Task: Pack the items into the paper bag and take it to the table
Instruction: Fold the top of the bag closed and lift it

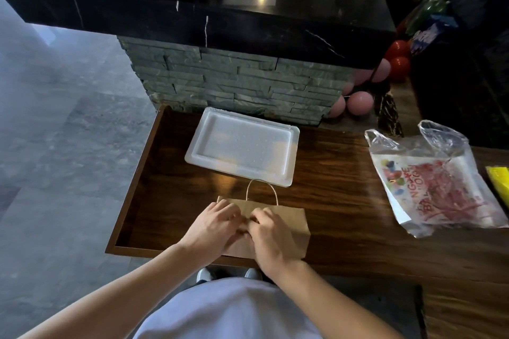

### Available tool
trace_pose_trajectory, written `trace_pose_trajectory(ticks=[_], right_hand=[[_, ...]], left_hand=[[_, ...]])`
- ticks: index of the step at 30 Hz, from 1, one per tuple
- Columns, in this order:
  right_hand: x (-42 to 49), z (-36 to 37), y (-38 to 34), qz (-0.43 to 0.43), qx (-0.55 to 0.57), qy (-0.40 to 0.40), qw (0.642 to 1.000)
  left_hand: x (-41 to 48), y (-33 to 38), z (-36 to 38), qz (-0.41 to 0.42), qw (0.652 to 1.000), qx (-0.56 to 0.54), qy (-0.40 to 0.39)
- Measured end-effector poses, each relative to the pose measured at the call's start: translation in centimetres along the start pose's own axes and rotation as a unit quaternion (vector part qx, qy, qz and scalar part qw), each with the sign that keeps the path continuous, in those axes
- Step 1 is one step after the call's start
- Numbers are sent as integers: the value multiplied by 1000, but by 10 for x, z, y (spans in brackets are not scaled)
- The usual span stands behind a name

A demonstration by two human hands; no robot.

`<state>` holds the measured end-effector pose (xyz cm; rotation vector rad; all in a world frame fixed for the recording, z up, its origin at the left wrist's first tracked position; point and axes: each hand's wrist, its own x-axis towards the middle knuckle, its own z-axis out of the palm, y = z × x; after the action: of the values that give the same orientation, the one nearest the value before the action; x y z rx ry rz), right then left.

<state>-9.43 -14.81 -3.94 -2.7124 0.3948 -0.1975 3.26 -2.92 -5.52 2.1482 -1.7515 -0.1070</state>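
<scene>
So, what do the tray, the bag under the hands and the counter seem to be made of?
Tray: probably white foam or plastic, matte, with a moulded raised rim.
Bag: brown kraft paper, matte, lying flat, with a twisted paper-cord handle.
Counter: dark wood or wood-look laminate, glossy; grain lines and light reflections show.

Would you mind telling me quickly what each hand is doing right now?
Left hand: fingers curled, pinching the top edge of the flat paper bag.
Right hand: fingers curled, pinching the same bag edge.
</scene>
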Motion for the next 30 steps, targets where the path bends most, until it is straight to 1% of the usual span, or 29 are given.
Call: trace_pose_trajectory(ticks=[2,4,6,10,13,15,16,18,19,21,23,24,25,26,27,29,30], right_hand=[[7,9,4,0,-5,-6,1000],[8,12,16,19,-15,-36,999],[1,10,32,34,-18,-44,998],[-27,-5,71,93,-18,0,996],[-55,-13,99,144,34,37,988],[-63,-14,105,196,105,49,974],[-64,-13,106,235,157,47,958],[-64,-13,105,316,263,-2,911],[-65,-13,104,340,305,-39,889],[-65,-10,99,340,366,-91,862],[-64,-3,94,338,412,-94,841],[-62,0,93,343,434,-87,828],[-59,1,94,347,456,-85,815],[-57,2,96,346,471,-88,807],[-55,3,98,340,475,-95,806],[-54,4,101,323,462,-112,818],[-53,4,103,314,456,-120,824]], left_hand=[[1,-7,1,-20,1000,-10,3],[-6,-14,3,-37,999,-13,7],[-17,-21,5,-56,998,-16,20],[-33,-27,10,-103,992,-52,52],[-38,-26,16,-153,978,-125,71],[-39,-28,21,-216,953,-201,63],[-39,-29,23,-254,935,-240,58],[-39,-33,24,-319,892,-319,31],[-38,-34,24,-335,872,-356,9],[-38,-36,25,-346,836,-426,-31],[-36,-37,27,-341,791,-506,-48],[-33,-36,28,-337,775,-532,-53],[-30,-35,30,-338,769,-540,-59],[-28,-34,33,-344,770,-533,-66],[-26,-32,34,-351,780,-513,-76],[-25,-30,37,-359,809,-455,-101],[-25,-30,38,-359,818,-436,-111]])
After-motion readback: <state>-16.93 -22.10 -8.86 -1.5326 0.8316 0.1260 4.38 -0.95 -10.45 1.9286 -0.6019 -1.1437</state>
